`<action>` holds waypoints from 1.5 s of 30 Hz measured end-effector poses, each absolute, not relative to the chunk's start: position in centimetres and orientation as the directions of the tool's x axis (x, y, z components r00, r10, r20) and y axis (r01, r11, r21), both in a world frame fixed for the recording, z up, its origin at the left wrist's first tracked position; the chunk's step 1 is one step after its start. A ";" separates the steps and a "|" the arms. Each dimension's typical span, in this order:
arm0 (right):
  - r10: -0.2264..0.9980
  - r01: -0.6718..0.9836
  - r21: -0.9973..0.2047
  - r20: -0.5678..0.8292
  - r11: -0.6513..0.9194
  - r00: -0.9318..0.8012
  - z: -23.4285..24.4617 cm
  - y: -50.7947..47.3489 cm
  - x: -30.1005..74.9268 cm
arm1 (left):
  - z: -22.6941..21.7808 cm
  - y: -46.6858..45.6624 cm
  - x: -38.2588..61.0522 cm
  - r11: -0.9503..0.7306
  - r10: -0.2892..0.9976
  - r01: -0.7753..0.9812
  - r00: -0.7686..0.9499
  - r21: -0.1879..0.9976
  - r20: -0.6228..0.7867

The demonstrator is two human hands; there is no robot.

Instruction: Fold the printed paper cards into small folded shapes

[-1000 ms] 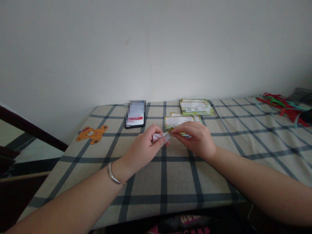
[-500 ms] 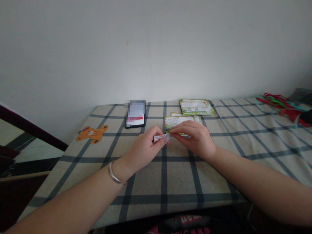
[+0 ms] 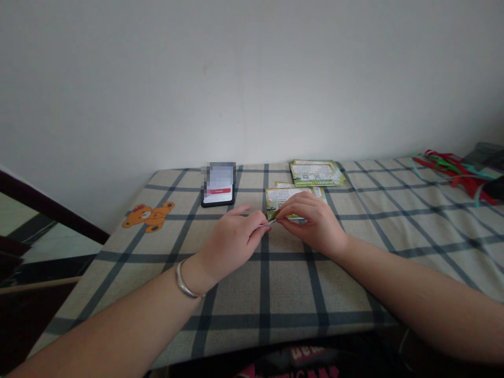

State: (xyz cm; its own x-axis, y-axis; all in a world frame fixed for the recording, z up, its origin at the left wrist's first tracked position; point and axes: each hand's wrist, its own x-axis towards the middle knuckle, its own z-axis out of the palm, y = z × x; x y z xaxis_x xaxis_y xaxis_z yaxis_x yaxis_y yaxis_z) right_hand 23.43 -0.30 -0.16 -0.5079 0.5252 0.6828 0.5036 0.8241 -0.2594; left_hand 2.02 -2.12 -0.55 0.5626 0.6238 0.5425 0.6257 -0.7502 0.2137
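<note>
Paper piece [image 3: 272,221] sits between the two hands, mid-counter [image 3: 291,294], just near of the loose printed cards [image 3: 277,196]. Seen almost edge-on, mostly covered by fingers; can't tell if it touches the cloth. Left hand [image 3: 233,236] pinches its left end, thumb against bent fingers. Right hand [image 3: 315,219] has its right end, greenish there, in a narrow fingertip pinch.

Handling, best guess: very light, thin, bendy, likely glossy like the cards, so a bit slippery. Should crease easily and hold a fold; could tear if pulled hard. Take it at the opposite ends or along an edge, fingertips only, light pressure; squeezing the middle would probably crumple it.

Card stack [image 3: 313,173] far right of the hands, phone [image 3: 218,194] far left.
</note>
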 end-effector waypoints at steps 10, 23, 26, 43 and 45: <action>0.451 0.534 -0.152 0.747 0.831 -0.488 0.0 -0.3 23.3 | -0.2 -2.4 2.0 -0.769 0.554 0.638 0.626 0.048 0.549; 0.389 0.545 -0.048 0.753 0.837 -0.531 0.0 -0.2 23.7 | 0.0 -2.6 2.0 -0.746 0.561 0.666 0.626 0.003 0.542; 0.386 0.565 -0.015 0.745 0.825 -0.544 0.0 -0.1 23.9 | 0.0 -2.5 2.0 -0.747 0.551 0.665 0.644 -0.031 0.530; 0.346 0.542 0.028 0.743 0.840 -0.574 0.4 -0.3 23.7 | 0.1 -2.5 1.9 -0.742 0.567 0.669 0.609 0.024 0.555; 0.326 0.538 0.043 0.754 0.842 -0.570 0.4 -0.3 23.8 | 0.1 -2.5 1.9 -0.745 0.561 0.666 0.605 0.027 0.566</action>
State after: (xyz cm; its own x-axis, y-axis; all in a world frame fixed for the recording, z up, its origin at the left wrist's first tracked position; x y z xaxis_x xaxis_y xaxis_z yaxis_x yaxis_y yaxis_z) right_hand 23.79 -0.26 0.44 -0.5702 0.3260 0.7541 0.5380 0.8419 0.0428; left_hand 1.95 -2.49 0.05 0.6045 0.5608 0.5657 0.6663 -0.7452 0.0267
